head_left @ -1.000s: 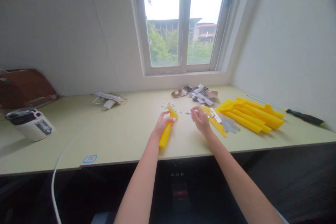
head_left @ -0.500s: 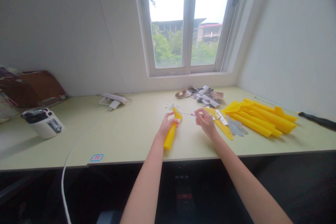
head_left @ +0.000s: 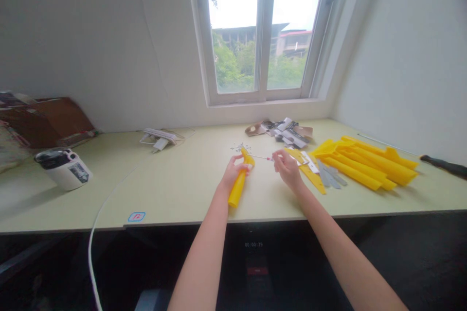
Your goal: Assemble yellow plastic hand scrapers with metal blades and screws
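My left hand (head_left: 233,172) is closed around a yellow plastic handle (head_left: 238,188), keeping it tilted above the table with its wider head away from me. In my right hand (head_left: 284,165) is a screwdriver (head_left: 260,158); its thin metal shaft points left and its tip meets the head of the handle. The fingers hide most of the screwdriver's grip. Many tiny screws (head_left: 241,147) lie scattered just beyond the handle. Right of my right hand are flat yellow plates (head_left: 313,179) and grey metal strips (head_left: 324,175).
More yellow handles (head_left: 365,163) are piled at the right, with a black-handled long screwdriver (head_left: 445,166) beyond them. Cardboard packaging (head_left: 288,131) lies below the window. Leftward stand a power strip (head_left: 159,138), a white mug (head_left: 67,170) and a brown box (head_left: 62,119). A white cable (head_left: 91,257) hangs over the table edge.
The whole scene has shifted slightly as the camera turned. Both hands keep the same hold, with the screwdriver still against the handle's head.
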`<state>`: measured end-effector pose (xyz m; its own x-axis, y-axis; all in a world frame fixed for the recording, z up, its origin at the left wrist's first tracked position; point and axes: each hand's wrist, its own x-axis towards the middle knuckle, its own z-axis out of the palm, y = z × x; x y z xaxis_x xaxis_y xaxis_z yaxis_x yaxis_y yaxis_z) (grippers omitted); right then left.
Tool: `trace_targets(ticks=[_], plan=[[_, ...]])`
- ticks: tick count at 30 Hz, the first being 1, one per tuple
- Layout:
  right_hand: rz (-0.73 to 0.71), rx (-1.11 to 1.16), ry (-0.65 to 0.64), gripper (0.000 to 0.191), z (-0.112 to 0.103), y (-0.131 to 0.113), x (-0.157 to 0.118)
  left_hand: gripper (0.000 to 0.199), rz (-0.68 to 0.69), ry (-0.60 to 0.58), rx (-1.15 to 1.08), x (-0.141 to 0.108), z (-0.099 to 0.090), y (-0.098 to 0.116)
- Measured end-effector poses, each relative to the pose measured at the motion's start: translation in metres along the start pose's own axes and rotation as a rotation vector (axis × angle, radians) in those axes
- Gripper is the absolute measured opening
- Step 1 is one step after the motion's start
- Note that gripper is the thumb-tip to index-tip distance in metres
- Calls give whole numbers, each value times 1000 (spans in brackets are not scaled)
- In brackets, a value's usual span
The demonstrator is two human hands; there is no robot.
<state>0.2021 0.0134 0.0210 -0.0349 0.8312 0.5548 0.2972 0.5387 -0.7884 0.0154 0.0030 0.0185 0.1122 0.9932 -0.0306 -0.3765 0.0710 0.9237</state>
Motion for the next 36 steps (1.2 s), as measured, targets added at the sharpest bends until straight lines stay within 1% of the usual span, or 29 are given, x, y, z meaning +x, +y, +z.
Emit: trace_targets(ticks=[3,7,11,14,18,21,26,30,33,36], plan=[[-16,21,-7,20,2,2,1,52,-7,33,21,-2,1,2],[-63,33,-3,18,1,1,2,51,-10,24,31,-4,2,4],[-8,70,-30,20,2,1,1,49,-7,9,39,-5,3,3],[31,62,-50,21,3,4,0,49,0,18,22,-2,1,1],[1,79,-72,20,4,6,1,49,-2,-1,-46,3,-2,-3],[-26,67,-60,22,2,2,1,48,13,-23,-61,2,-3,-3],[21,93,-39,26,0,-7,0,48,21,-27,-19,-1,-2,-3],[51,68,-48,28,0,-5,0,49,34,-31,-21,0,-3,-5],[5,26,-57,25,2,-1,1,50,28,-11,-38,2,-4,-5],[-64,20,-21,21,3,2,3,50,9,13,-57,1,-3,-3]])
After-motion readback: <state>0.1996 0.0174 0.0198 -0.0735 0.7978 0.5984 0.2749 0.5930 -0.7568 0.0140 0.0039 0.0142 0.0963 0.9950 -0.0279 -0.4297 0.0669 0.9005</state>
